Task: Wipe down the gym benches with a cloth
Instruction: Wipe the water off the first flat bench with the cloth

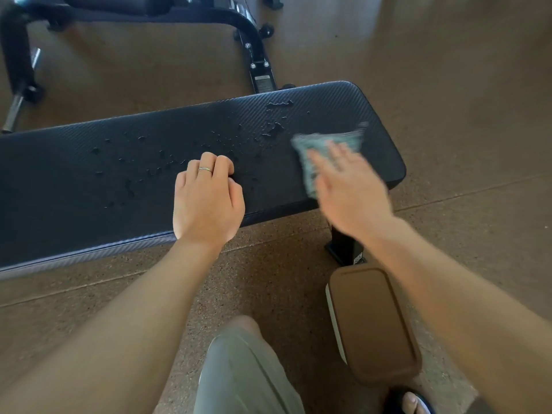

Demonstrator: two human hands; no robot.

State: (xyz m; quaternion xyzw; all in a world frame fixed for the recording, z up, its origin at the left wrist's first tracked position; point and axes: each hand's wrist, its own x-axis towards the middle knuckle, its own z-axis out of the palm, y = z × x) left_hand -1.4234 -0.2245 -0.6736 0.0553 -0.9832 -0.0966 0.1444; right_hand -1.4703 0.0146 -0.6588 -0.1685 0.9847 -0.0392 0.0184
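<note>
Two benches show: one flat black bench [89,186] running across the view close to the person, its textured pad dotted with many water droplets [277,128] from the middle toward the right end, and a second black bench [125,10] farther back at the top left, resting on a black frame with small wheels. There is one cloth [324,150], pale green and blurred, lying on the pad near the right end. The right hand [349,186] presses flat on the cloth with fingers straight, as far as the blur allows. The left hand [207,201] rests on the pad with fingers curled under, holding nothing, and wears one ring [205,169]. The floor [463,70] is brown and speckled with faint seams. One brown padded block [373,321] lies on it by the bench's leg.
</note>
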